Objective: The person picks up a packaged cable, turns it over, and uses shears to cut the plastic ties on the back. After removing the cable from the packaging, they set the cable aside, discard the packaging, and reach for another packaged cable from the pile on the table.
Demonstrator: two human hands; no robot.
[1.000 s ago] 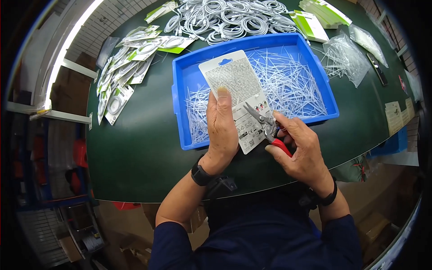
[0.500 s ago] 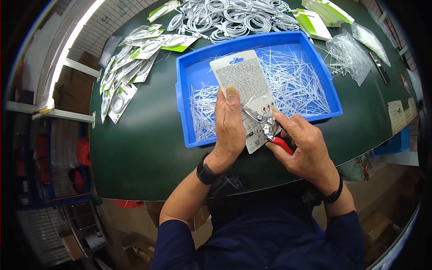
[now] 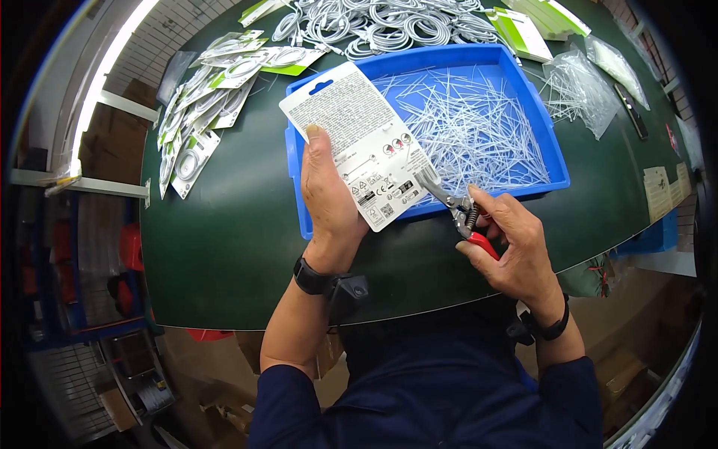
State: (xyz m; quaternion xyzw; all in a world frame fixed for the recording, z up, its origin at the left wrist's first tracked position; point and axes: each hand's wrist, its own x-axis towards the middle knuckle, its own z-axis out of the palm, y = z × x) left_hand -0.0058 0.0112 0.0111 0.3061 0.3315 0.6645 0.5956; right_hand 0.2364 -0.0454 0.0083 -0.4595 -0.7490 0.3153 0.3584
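Observation:
My left hand (image 3: 327, 187) grips a white packaging card (image 3: 355, 123) by its left edge, thumb on top. Small print and symbols cover the side facing up, and a blue slot shows at its far end. In my right hand (image 3: 516, 243) is a pair of pruning shears (image 3: 460, 212) with red handles and a coil spring. Their tips lie close to the card's right edge; whether they touch it I cannot tell. Below the card sits a blue tray (image 3: 559, 161) strewn with thin white cable ties (image 3: 479, 135). What lies under the card is hidden.
Several carded cables (image 3: 213, 105) are piled at the left of the green table (image 3: 217, 247). Coiled grey cables (image 3: 389, 22) heap behind the tray. Green-white cards (image 3: 523, 34), a clear plastic bag (image 3: 591, 86) and a dark slim tool (image 3: 632, 112) lie to the right.
My left hand has moved left with the card, which now tilts further leftward. The shears have come off the card's middle and are now at its right edge.

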